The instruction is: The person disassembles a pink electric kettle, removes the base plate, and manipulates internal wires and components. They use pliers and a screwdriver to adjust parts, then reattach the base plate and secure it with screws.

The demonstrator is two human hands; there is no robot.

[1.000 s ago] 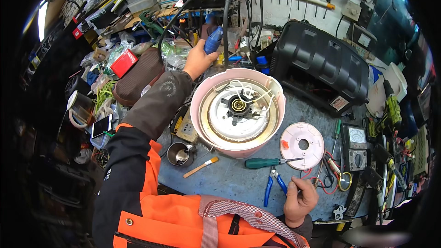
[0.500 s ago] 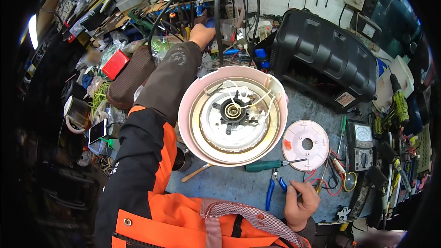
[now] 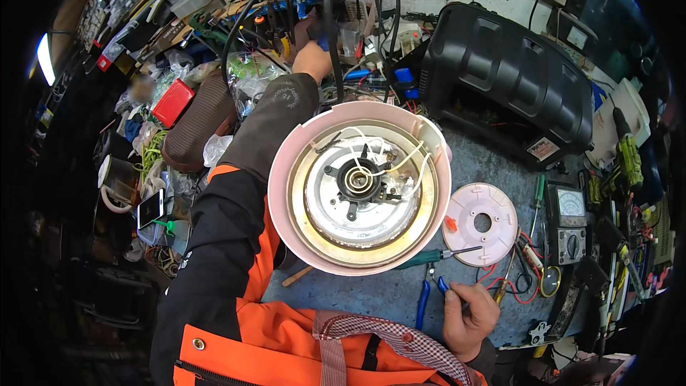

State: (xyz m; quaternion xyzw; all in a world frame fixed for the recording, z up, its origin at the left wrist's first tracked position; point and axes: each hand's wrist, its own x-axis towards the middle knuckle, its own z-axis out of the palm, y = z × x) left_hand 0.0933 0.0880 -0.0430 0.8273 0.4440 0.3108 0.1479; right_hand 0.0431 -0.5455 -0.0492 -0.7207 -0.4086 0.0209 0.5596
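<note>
Head view shows a black plastic case (image 3: 504, 78) at the back of the workbench (image 3: 493, 161). In front of it lies an upturned pink appliance (image 3: 359, 196), with its open base showing white wires and a round heating plate. The left arm stretches far over it; the left hand (image 3: 312, 61) is half hidden in clutter and seems to grip a blue-handled tool (image 3: 324, 43), though its fingers are unclear. The right hand (image 3: 468, 314) rests curled on the bench beside blue-handled pliers (image 3: 431, 293); whether it holds something I cannot tell.

Left hand (image 3: 312, 62) grips a blue-handled tool (image 3: 325, 43) behind the upturned pink appliance (image 3: 359, 196); right hand (image 3: 468, 312) rests near blue pliers (image 3: 426, 294).
</note>
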